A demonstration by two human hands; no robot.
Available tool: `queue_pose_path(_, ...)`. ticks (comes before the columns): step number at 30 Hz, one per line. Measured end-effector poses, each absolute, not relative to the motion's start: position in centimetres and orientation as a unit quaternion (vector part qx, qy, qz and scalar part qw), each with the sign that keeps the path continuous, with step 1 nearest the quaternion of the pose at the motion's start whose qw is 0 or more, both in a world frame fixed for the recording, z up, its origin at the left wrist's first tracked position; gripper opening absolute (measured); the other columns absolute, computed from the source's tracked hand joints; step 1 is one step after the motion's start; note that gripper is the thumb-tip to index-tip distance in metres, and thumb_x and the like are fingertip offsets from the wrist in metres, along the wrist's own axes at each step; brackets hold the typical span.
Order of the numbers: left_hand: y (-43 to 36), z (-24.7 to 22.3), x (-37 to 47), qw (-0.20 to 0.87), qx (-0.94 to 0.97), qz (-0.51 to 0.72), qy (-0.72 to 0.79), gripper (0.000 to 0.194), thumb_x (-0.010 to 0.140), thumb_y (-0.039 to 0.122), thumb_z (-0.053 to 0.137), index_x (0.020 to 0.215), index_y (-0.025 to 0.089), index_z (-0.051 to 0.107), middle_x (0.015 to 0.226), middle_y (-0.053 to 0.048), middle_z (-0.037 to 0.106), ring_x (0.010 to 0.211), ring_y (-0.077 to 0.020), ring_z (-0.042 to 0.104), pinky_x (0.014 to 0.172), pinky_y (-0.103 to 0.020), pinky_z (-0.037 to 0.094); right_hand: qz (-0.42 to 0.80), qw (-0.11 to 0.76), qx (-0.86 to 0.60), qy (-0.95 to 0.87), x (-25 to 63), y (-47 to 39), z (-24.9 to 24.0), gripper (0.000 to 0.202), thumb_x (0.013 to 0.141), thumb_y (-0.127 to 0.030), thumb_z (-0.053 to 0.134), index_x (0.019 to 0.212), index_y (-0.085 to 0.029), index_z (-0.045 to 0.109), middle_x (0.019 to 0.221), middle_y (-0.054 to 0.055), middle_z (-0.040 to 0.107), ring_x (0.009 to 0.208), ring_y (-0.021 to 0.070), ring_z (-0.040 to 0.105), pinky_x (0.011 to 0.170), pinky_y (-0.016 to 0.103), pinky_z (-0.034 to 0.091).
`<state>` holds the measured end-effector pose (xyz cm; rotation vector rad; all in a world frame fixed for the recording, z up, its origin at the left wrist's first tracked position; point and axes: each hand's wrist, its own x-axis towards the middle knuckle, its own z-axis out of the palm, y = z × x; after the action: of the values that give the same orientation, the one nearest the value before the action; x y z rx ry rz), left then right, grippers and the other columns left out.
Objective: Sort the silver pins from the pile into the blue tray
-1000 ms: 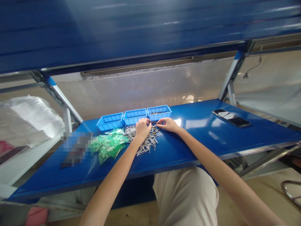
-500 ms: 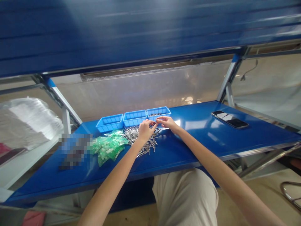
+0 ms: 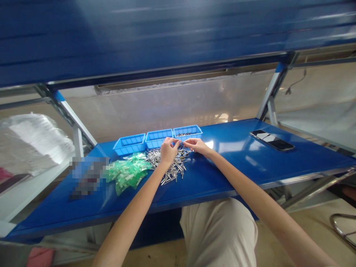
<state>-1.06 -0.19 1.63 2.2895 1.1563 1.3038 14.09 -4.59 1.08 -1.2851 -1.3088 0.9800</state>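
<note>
Over a pile of thin metal pins [image 3: 174,170], my left hand [image 3: 168,150] and my right hand [image 3: 197,145] are held close together, fingertips nearly meeting. Both hands pinch with thumb and forefinger; something small and dark shows between them, too small to name. Just behind them stand three blue bins in a row: the left bin [image 3: 130,149] and the middle bin [image 3: 159,142] show no contents, while the right bin [image 3: 196,130] has small dark metal pieces inside. Beside the pile, to the left, lie green plastic bags [image 3: 129,172] with small pieces in them.
A phone [image 3: 272,140] lies on the right of the blue table [image 3: 211,185]. A pixelated item [image 3: 89,178] is at the left. Slanted metal posts [image 3: 269,91] support a blue upper panel [image 3: 178,37] overhead. White plastic-wrapped material [image 3: 39,141] sits beyond the left end.
My left hand has shifted slightly left and up, opening a small gap between the two hands. My right hand has barely moved. The pile and bins look the same.
</note>
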Motion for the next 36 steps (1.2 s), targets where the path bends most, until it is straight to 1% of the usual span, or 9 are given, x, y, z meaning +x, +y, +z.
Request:
queue_pose_path(2, -0.1, 1.7, -1.1, 0.130, 0.791, 0.449, 0.394, 0.019, 0.077, 0.035, 0.055, 0.074, 0.018, 0.065, 0.077, -0.001, 0.058, 0.057, -0.0095, 0.048, 0.061, -0.024, 0.041, 0.408, 0.506, -0.534, -0.540, 14.0, -4.7, 1.2, 0.033, 0.067, -0.044, 0.063, 0.083, -0.014, 0.064, 0.074, 0.005, 0.063, 0.055, 0.0078, 0.049, 0.046, 0.019, 0.036)
queue_pose_path(8, 0.1, 1.3, -1.0, 0.126, 0.811, 0.430, 0.377, 0.018, 0.075, 0.034, 0.058, 0.072, 0.018, 0.065, 0.076, -0.002, 0.056, 0.057, -0.0095, 0.048, 0.059, -0.024, 0.041, 0.417, 0.527, -0.534, -0.513, 14.3, -4.2, 1.0, 0.037, 0.067, -0.045, 0.062, 0.090, -0.016, 0.060, 0.076, 0.003, 0.060, 0.047, 0.0040, 0.041, 0.040, 0.018, 0.029)
queue_pose_path(12, -0.1, 1.1, -0.9, 0.103, 0.851, 0.388, 0.339, 0.015, 0.075, 0.032, 0.058, 0.073, 0.019, 0.065, 0.075, -0.001, 0.055, 0.062, -0.0104, 0.050, 0.060, -0.024, 0.040, 0.426, 0.514, -0.516, -0.537, 14.5, -4.2, 0.8, 0.037, 0.067, -0.048, 0.061, 0.086, -0.017, 0.059, 0.072, 0.001, 0.057, 0.046, 0.0038, 0.040, 0.039, 0.018, 0.027)
queue_pose_path(15, -0.4, 1.1, -0.9, 0.067, 0.876, 0.347, 0.327, 0.015, 0.076, 0.031, 0.057, 0.073, 0.019, 0.065, 0.077, -0.002, 0.057, 0.068, -0.0124, 0.052, 0.064, -0.025, 0.040, 0.423, 0.502, -0.503, -0.562, 14.5, -4.3, 0.6, 0.037, 0.067, -0.050, 0.060, 0.081, -0.016, 0.061, 0.068, 0.000, 0.056, 0.048, 0.0046, 0.041, 0.041, 0.018, 0.029)
queue_pose_path(17, -0.5, 1.2, -1.0, 0.051, 0.880, 0.334, 0.334, 0.016, 0.077, 0.032, 0.056, 0.074, 0.019, 0.066, 0.079, -0.002, 0.057, 0.072, -0.0136, 0.053, 0.067, -0.026, 0.040, 0.407, 0.510, -0.513, -0.558, 14.5, -4.2, 0.4, 0.038, 0.066, -0.051, 0.060, 0.080, -0.015, 0.062, 0.067, 0.000, 0.057, 0.049, 0.0052, 0.042, 0.043, 0.019, 0.031)
queue_pose_path(21, -0.3, 1.3, -1.2, 0.035, 0.867, 0.333, 0.369, 0.018, 0.079, 0.034, 0.053, 0.082, 0.020, 0.065, 0.084, -0.004, 0.058, 0.078, -0.0162, 0.055, 0.073, -0.030, 0.040, 0.372, 0.540, -0.550, -0.518, 14.7, -3.8, 0.2, 0.042, 0.063, -0.050, 0.063, 0.084, -0.014, 0.065, 0.069, 0.002, 0.059, 0.051, 0.0066, 0.044, 0.044, 0.020, 0.034)
queue_pose_path(25, 0.0, 1.2, -1.4, 0.033, 0.863, 0.300, 0.404, 0.021, 0.074, 0.035, 0.058, 0.089, 0.020, 0.062, 0.090, -0.005, 0.058, 0.084, -0.0199, 0.055, 0.076, -0.033, 0.040, 0.369, 0.561, -0.554, -0.493, 15.2, -3.5, 0.2, 0.046, 0.060, -0.051, 0.065, 0.086, -0.013, 0.066, 0.070, 0.004, 0.060, 0.051, 0.0071, 0.046, 0.040, 0.019, 0.034)
queue_pose_path(30, -0.1, 1.1, -1.6, 0.030, 0.856, 0.271, 0.440, 0.016, 0.075, 0.030, 0.055, 0.085, 0.020, 0.063, 0.088, -0.006, 0.059, 0.083, -0.0212, 0.055, 0.077, -0.034, 0.040, 0.376, 0.575, -0.544, -0.481, 15.6, -3.3, 0.0, 0.046, 0.058, -0.050, 0.068, 0.082, -0.011, 0.066, 0.065, 0.004, 0.059, 0.047, 0.0067, 0.044, 0.038, 0.019, 0.034)
queue_pose_path(36, -0.3, 1.3, -1.6, 0.032, 0.843, 0.272, 0.464, 0.016, 0.076, 0.028, 0.051, 0.082, 0.020, 0.064, 0.082, -0.005, 0.060, 0.079, -0.0208, 0.056, 0.073, -0.033, 0.041, 0.409, 0.527, -0.551, -0.500, 15.5, -4.2, 0.9, 0.040, 0.056, -0.047, 0.070, 0.073, -0.011, 0.066, 0.058, 0.001, 0.056, 0.046, 0.0056, 0.042, 0.040, 0.019, 0.033)
